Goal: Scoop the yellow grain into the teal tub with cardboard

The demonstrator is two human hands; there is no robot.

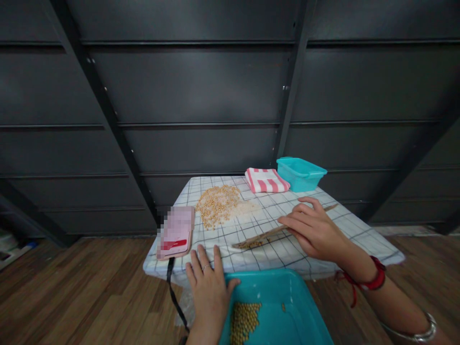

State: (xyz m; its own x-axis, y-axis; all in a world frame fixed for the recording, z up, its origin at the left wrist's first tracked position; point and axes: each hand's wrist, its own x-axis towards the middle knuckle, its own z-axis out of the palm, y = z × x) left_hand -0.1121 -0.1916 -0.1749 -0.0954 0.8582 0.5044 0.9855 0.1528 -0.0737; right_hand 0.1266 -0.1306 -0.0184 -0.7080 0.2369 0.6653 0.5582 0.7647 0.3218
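Observation:
My left hand lies flat with fingers spread on the near edge of the checked tablecloth, touching the rim of a teal bin that holds some yellow beans. My right hand rests on a long wooden stick lying across the table, fingers curled over it. A pile of beans and some white grains sit on the cloth farther back.
A pink phone lies at the table's left edge with a black strap hanging down. A red-and-white striped cloth and a smaller teal tub stand at the back. Dark panelled wall behind, wooden floor around.

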